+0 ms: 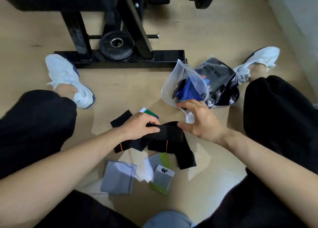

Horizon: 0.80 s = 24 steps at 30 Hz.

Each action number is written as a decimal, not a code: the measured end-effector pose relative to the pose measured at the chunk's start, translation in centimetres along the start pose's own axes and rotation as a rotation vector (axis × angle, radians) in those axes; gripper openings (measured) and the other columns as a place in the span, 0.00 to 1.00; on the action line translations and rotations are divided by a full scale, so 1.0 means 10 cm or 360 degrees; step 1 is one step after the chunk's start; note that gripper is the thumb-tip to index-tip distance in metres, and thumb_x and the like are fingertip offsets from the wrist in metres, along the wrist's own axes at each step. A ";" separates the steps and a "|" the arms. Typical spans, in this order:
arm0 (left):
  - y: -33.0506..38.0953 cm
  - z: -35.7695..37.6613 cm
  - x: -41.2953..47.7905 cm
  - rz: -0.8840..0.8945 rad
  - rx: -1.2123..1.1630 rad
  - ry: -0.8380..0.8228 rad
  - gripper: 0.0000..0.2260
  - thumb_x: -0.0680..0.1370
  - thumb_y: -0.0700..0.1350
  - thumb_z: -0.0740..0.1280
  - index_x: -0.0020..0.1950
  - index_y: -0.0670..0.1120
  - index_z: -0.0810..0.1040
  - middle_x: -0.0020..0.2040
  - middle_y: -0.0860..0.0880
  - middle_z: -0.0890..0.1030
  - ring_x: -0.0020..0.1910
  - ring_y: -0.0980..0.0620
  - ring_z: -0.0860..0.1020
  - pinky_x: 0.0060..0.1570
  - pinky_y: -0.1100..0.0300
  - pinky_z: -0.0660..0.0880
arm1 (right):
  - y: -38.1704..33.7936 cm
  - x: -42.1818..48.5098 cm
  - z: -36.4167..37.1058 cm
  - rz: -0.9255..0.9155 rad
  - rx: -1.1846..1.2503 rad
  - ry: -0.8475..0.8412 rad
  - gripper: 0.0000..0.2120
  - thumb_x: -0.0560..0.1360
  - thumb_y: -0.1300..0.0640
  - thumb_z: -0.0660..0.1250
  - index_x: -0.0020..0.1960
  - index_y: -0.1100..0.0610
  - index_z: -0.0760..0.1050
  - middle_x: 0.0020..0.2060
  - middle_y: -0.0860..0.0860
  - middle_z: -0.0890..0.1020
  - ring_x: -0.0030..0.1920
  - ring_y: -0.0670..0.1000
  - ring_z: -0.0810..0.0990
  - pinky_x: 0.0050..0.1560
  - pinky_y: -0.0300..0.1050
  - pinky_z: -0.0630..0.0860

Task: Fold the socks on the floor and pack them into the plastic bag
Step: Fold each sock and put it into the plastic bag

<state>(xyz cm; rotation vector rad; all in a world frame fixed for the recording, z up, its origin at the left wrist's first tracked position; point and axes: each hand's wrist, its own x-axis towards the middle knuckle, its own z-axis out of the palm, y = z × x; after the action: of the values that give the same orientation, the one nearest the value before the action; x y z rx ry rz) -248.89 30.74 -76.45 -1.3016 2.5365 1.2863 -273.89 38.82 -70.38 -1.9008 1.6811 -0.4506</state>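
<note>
Left hand [141,126] gripping a black sock [170,133] over the floor [120,90], right hand [204,122] hovering wide open beside it, clear plastic bag [173,83] lying just beyond, holding blue socks [191,92].

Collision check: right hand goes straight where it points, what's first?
Likely the black sock held in the left hand, just leftward of the open right hand; depth is unclear.

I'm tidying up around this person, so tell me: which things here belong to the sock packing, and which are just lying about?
Part of the job:
- black socks, gripped by the left hand
- grey sock
- green-grey socks
- striped sock
- plastic bag, with blue socks inside

Just lying about:
- weight plate
- bench frame
</note>
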 end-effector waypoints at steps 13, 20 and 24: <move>0.28 -0.45 -0.43 -0.0250 -0.0464 0.0430 0.05 0.75 0.47 0.76 0.39 0.52 0.84 0.37 0.60 0.84 0.37 0.64 0.78 0.40 0.70 0.71 | -0.04 -0.16 0.01 0.0203 0.0642 -0.0459 0.12 0.72 0.51 0.77 0.38 0.59 0.81 0.34 0.47 0.80 0.35 0.40 0.75 0.40 0.30 0.68; 0.17 -0.83 -0.34 -0.0437 -0.0464 0.0592 0.06 0.76 0.50 0.75 0.43 0.49 0.84 0.41 0.52 0.84 0.40 0.60 0.78 0.42 0.64 0.73 | 0.09 -0.12 -0.04 0.0278 0.0643 -0.0596 0.06 0.72 0.61 0.77 0.45 0.60 0.80 0.36 0.52 0.81 0.36 0.45 0.76 0.42 0.39 0.73; -0.05 -0.89 -0.35 -0.0556 -0.0318 0.0584 0.07 0.79 0.50 0.71 0.49 0.48 0.84 0.47 0.52 0.84 0.48 0.52 0.78 0.48 0.57 0.73 | 0.23 -0.10 -0.07 0.0403 0.0699 -0.0586 0.07 0.72 0.69 0.73 0.48 0.62 0.80 0.36 0.57 0.79 0.36 0.50 0.75 0.39 0.43 0.73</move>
<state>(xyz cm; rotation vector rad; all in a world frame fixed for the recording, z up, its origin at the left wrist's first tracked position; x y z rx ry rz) -243.33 26.92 -69.62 -2.0838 2.2668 1.3522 -276.24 39.53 -71.14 -1.3386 1.4129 -0.3126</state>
